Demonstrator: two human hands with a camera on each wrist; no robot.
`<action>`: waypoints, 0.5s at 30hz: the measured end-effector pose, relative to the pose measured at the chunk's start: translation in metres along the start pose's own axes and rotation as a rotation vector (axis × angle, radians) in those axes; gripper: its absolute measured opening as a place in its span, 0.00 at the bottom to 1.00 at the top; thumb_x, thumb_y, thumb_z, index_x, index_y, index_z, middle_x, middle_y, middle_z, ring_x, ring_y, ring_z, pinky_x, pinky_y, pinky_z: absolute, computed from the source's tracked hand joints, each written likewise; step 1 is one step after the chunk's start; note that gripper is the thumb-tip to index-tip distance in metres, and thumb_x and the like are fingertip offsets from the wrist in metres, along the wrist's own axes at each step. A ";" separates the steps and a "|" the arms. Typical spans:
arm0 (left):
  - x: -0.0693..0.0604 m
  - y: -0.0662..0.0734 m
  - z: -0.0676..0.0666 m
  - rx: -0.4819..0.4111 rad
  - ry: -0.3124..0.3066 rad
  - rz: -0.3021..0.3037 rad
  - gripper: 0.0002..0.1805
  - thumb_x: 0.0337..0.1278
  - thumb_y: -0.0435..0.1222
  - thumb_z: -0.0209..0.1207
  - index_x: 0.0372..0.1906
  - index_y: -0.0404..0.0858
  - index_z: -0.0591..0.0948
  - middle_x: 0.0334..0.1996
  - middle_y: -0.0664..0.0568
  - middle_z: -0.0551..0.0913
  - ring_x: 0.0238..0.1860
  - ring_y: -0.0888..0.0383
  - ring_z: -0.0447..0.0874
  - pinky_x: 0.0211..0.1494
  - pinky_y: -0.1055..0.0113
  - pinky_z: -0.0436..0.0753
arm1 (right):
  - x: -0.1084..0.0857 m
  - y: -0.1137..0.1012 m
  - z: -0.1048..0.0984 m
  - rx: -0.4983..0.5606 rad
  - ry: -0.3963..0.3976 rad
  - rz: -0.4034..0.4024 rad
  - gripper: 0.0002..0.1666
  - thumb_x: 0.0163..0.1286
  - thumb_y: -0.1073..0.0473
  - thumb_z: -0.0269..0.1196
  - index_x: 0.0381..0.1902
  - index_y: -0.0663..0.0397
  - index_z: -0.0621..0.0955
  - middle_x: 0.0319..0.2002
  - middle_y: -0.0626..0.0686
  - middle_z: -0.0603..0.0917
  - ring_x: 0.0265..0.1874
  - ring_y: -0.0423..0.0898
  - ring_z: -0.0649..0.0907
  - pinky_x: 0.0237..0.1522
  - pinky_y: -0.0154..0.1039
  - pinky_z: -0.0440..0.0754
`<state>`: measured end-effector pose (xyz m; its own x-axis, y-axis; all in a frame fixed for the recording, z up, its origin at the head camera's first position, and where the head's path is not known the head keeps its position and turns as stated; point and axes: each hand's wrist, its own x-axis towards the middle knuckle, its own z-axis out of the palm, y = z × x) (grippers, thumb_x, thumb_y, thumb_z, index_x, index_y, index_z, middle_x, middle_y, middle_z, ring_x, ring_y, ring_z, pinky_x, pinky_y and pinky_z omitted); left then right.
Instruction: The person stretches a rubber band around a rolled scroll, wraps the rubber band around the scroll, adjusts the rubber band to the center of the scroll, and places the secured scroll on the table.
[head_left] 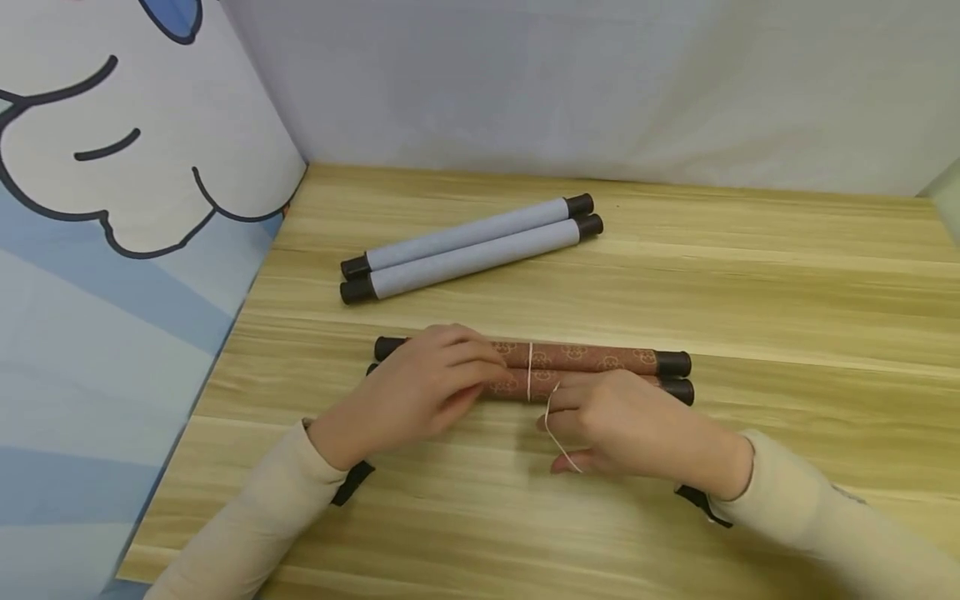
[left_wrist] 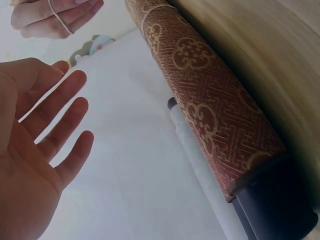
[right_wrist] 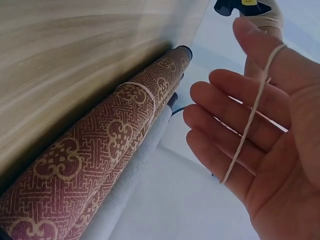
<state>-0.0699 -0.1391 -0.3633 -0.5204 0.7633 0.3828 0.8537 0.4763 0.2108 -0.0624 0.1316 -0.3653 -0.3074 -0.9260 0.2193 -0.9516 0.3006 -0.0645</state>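
A reddish-brown patterned scroll (head_left: 577, 357), rolled from both ends with black knobs, lies across the table. A thin pale band (head_left: 529, 375) circles both rolls near the middle. My left hand (head_left: 420, 387) hovers by the scroll's left half, its fingers loosely spread and holding nothing in the left wrist view. Beside the right half is my right hand (head_left: 630, 425), palm turned inward with extended fingers. Another thin pale band (right_wrist: 247, 125) stretches across that hand from thumb to little finger. Whether this band joins the one on the scroll I cannot tell.
Behind the patterned scroll lies a second scroll (head_left: 472, 250), pale grey-blue with black knobs, slightly slanted. The wooden table (head_left: 787, 275) meets a white cloth (head_left: 600, 92) at the back. A cartoon-print cloth (head_left: 97, 333) hangs along the left edge.
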 end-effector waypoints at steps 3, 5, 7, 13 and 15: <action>0.000 -0.002 0.002 0.016 -0.011 -0.006 0.13 0.60 0.31 0.63 0.49 0.45 0.85 0.48 0.56 0.86 0.54 0.57 0.81 0.63 0.62 0.78 | 0.000 0.002 0.001 0.011 0.014 -0.002 0.15 0.53 0.42 0.73 0.30 0.44 0.83 0.30 0.38 0.83 0.34 0.36 0.81 0.34 0.31 0.83; 0.000 -0.003 0.002 0.019 -0.022 -0.009 0.13 0.61 0.32 0.62 0.49 0.45 0.85 0.48 0.57 0.86 0.53 0.58 0.81 0.62 0.62 0.79 | 0.000 0.003 0.001 0.023 0.019 0.001 0.12 0.55 0.45 0.73 0.29 0.44 0.83 0.29 0.38 0.83 0.34 0.35 0.81 0.34 0.30 0.82; 0.001 -0.004 0.002 0.022 -0.034 -0.017 0.12 0.62 0.32 0.61 0.48 0.45 0.86 0.48 0.57 0.86 0.53 0.58 0.81 0.61 0.61 0.79 | 0.000 0.003 0.002 0.020 0.023 0.004 0.09 0.57 0.50 0.73 0.30 0.44 0.84 0.30 0.38 0.84 0.35 0.34 0.82 0.35 0.29 0.83; 0.003 -0.009 -0.002 0.023 -0.057 -0.050 0.12 0.61 0.33 0.62 0.48 0.46 0.86 0.47 0.57 0.86 0.53 0.57 0.81 0.59 0.59 0.79 | -0.001 0.006 0.001 0.013 0.018 0.022 0.08 0.58 0.51 0.73 0.31 0.44 0.84 0.33 0.38 0.86 0.38 0.36 0.84 0.39 0.31 0.84; 0.004 -0.014 -0.004 0.018 -0.061 -0.058 0.12 0.61 0.33 0.62 0.48 0.45 0.86 0.47 0.56 0.86 0.53 0.56 0.81 0.59 0.58 0.79 | -0.002 0.006 0.001 0.020 0.020 0.025 0.11 0.57 0.47 0.73 0.30 0.44 0.84 0.32 0.38 0.86 0.38 0.37 0.83 0.39 0.32 0.84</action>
<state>-0.0836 -0.1440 -0.3613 -0.5694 0.7592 0.3152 0.8220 0.5274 0.2148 -0.0680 0.1352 -0.3668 -0.3311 -0.9134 0.2366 -0.9436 0.3188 -0.0900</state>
